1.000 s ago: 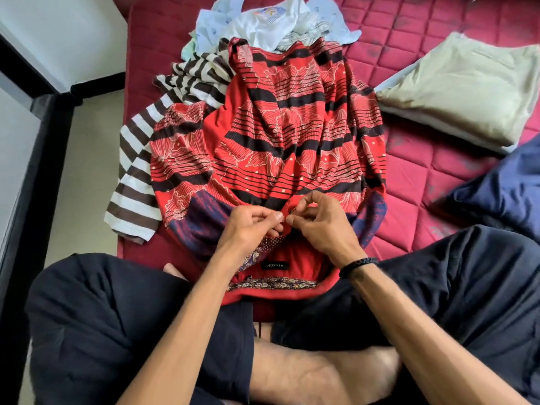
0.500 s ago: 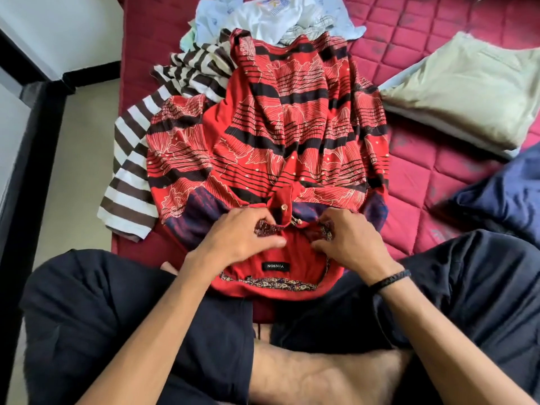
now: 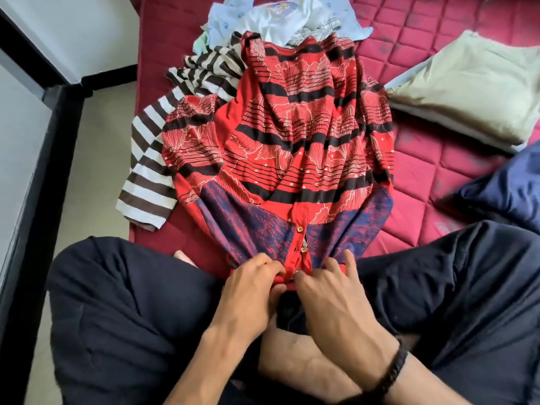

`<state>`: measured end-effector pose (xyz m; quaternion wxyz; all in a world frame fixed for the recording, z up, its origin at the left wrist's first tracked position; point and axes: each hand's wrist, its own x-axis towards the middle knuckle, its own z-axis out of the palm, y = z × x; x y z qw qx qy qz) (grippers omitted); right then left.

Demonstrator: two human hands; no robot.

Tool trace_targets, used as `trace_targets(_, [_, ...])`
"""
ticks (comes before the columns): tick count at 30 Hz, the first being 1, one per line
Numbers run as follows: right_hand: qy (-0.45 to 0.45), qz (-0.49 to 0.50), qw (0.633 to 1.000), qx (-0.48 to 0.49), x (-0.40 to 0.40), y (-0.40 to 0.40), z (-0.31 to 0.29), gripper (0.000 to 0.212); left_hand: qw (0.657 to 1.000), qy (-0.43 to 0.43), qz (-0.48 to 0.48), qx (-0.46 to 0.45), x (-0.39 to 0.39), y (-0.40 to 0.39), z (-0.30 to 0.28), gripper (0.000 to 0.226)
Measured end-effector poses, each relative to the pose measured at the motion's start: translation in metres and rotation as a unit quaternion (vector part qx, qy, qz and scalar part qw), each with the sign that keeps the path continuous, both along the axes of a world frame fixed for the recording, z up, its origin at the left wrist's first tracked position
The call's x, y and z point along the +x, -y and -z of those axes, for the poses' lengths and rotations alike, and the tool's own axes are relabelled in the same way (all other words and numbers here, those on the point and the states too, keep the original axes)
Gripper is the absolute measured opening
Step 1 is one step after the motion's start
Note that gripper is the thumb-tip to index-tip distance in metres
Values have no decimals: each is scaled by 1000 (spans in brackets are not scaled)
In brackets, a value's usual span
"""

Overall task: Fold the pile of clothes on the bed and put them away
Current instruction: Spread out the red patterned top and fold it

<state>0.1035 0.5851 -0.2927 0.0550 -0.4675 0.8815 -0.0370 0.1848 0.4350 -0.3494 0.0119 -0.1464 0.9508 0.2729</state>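
Left hand [image 3: 251,283] and right hand [image 3: 327,283], fingers curled, pinching collar end of red patterned button shirt [image 3: 292,135] either side of placket, at lap, between crossed legs in dark trousers [image 3: 122,311]. Shirt spread front up on maroon quilted mattress [image 3: 423,33], 2 buttons [image 3: 299,229] showing. Brown-striped top [image 3: 149,171] underneath at left; pale clothes [image 3: 277,19] beyond. Pillow [image 3: 473,86] at right

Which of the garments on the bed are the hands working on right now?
The red patterned button-up shirt, lying on top. Both hands, left and right, pinch its collar end. The brown-and-white striped shirt and pale clothes lie untouched.
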Motion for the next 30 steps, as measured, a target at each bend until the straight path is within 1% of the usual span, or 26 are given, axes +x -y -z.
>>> trace_targets(1, [25, 2, 999, 22, -8, 2, -7, 21, 1000, -2, -5, 1, 1, 0, 1, 20])
trace_targets(2, [40, 10, 998, 39, -20, 4, -8, 24, 1000, -6, -13, -9, 0, 0, 2, 18])
trace_targets(4, [104, 54, 991, 65, -43, 8, -6, 19, 998, -5, -34, -57, -6, -2, 3, 22])
trace_targets(6, [162, 105, 981, 29, -61, 9, 13, 17, 993, 5, -52, -108, -19, -6, 1, 34])
trace_targets(9, [231, 178, 956, -36, -74, 17, 43, 23, 990, -8, -50, -134, -43, -8, 0, 33])
trace_targets(11, [268, 206, 939, -64, -78, 21, 59, 24, 988, 29, -50, -147, -57, -12, 0, 39])
trace_targets(13, [280, 227, 929, -85, -77, 21, 65, 22, 987, 48, -82, -130, -65, -18, 3, 36])
trace_targets(16, [290, 246, 920, -100, -75, 20, 68, 18, 986, 44, -129, -100, -66, -23, 12, 19])
trace_targets(19, [281, 246, 922, -100, -74, 23, 70, 14, 983, 37, -149, -100, -65, -22, 18, 14])
trace_targets(20, [274, 241, 925, -101, -73, 24, 70, 13, 984, 33, -154, -82, -66, -21, 18, 14])
trace_targets(21, [271, 238, 927, -104, -72, 24, 70, 11, 985, 29, -168, -39, -66, -17, 20, 12])
trace_targets(22, [271, 236, 926, -111, -72, 23, 70, 8, 981, 30, -189, 28, -66, -12, 22, 9])
trace_targets(23, [277, 236, 924, -120, -72, 22, 69, 6, 971, 35, -209, 112, -65, -6, 24, 8])
trace_targets(25, [306, 242, 910, -140, -75, 20, 66, 7, 933, 27, -238, 268, -64, 3, 28, 9])
trace_targets(27, [356, 250, 886, -161, -77, 19, 64, 10, 910, 8, -247, 333, -61, 7, 31, 8])
trace_targets(30, [408, 259, 852, -202, -76, 21, 62, 13, 897, 1, -251, 363, -63, 4, 31, 13])
